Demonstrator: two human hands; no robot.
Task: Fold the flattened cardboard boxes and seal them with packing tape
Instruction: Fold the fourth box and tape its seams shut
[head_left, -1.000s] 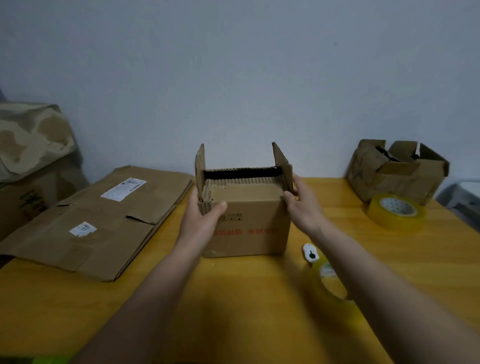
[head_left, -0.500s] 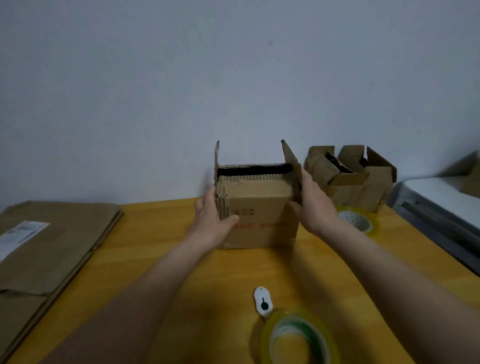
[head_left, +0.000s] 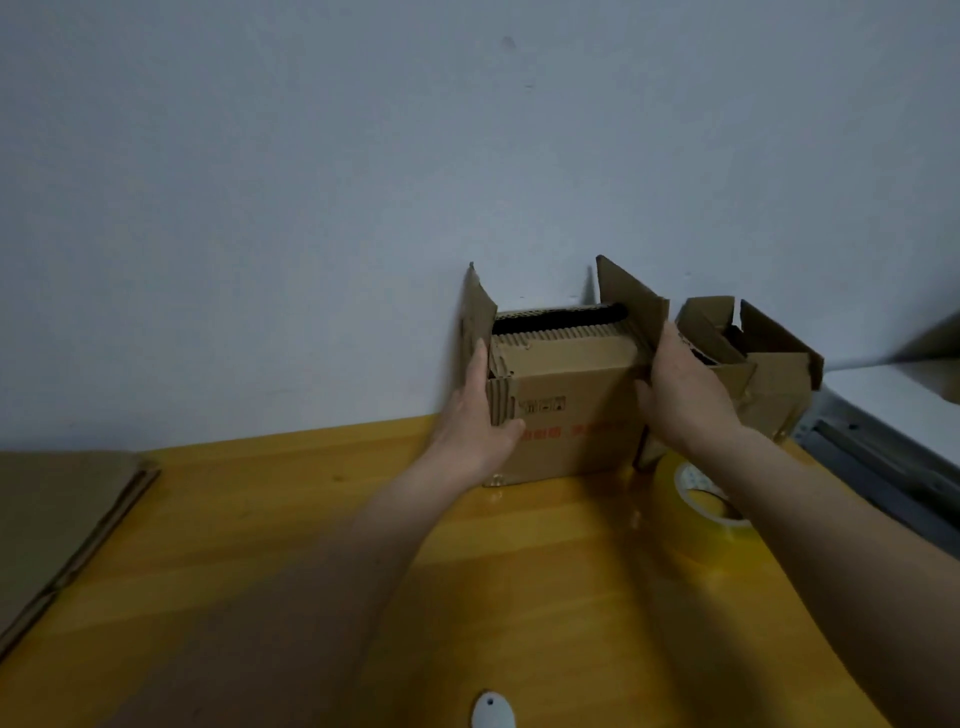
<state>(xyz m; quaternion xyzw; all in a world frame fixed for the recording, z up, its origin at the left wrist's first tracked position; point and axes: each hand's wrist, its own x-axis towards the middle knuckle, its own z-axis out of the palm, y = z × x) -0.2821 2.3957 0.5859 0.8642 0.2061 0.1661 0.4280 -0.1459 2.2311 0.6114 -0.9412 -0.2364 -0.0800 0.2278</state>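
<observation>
Cardboard box (head_left: 566, 410) stands upright at the far edge of the yellow worktop (head_left: 311, 545), opening upward, long axis left to right. Left hand (head_left: 478, 415) and right hand (head_left: 680, 400) grip its two sides, thumbs on the near face. Tape roll (head_left: 701, 519) lies just right.

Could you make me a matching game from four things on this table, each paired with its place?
1 box
2 tape roll
3 flattened cardboard
4 white cutter

a bottom edge of view
b far left
c between left hand and right hand
d under right forearm

Pairs: 1-c, 2-d, 3-b, 4-a
</observation>
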